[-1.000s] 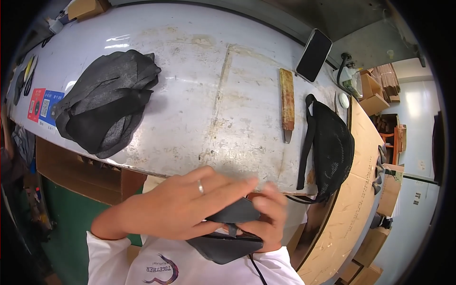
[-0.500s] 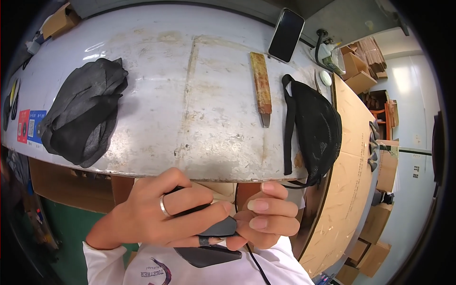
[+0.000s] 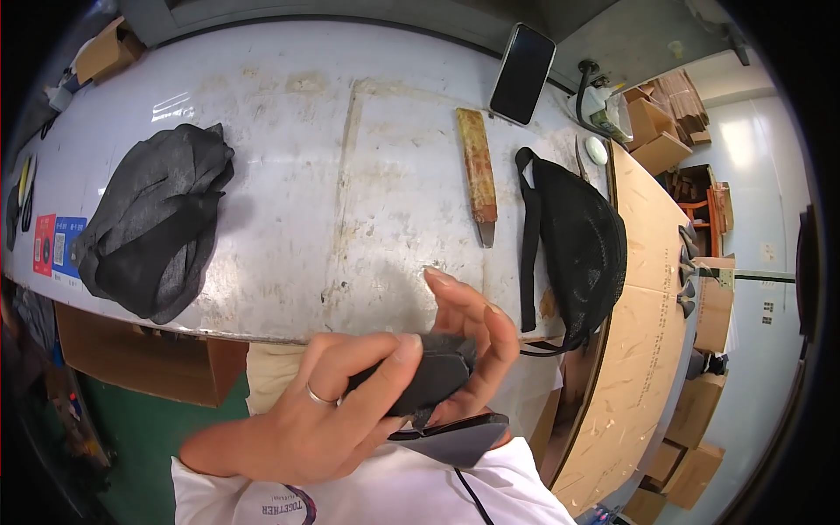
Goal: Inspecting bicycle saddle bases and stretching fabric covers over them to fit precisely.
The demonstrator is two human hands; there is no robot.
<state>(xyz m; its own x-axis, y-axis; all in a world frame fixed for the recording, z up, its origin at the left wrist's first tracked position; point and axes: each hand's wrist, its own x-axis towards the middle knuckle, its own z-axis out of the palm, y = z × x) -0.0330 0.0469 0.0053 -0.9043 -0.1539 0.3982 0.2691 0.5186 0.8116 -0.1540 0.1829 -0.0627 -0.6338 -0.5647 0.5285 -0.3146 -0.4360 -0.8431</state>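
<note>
Close to my body, just off the table's near edge, I hold a dark grey piece (image 3: 437, 378) with a smooth flat face and a rough, cloth-like edge; its exact kind I cannot make out. My left hand (image 3: 337, 402) grips it from the left, a ring on one finger. My right hand (image 3: 486, 350) cups its right side, fingers curved upward and partly behind it. Below them, a pointed dark grey flap (image 3: 464, 440) sticks out to the right; whether it joins the piece is hidden. A thin black cord (image 3: 473, 497) hangs over my white shirt.
On the white table (image 3: 280, 236) lie crumpled black cloth (image 3: 157, 223), a knife with a tape-wrapped handle (image 3: 477, 166), a black mesh bag with a strap (image 3: 582, 249) and a phone (image 3: 522, 74). A cardboard-covered surface (image 3: 634, 306) adjoins on the right; a cardboard box (image 3: 144, 354) sits below the table.
Both hands have turned the dark grey piece, showing its flat face more. My right hand has risen and opened around its far side. The pointed flap has shifted right and up.
</note>
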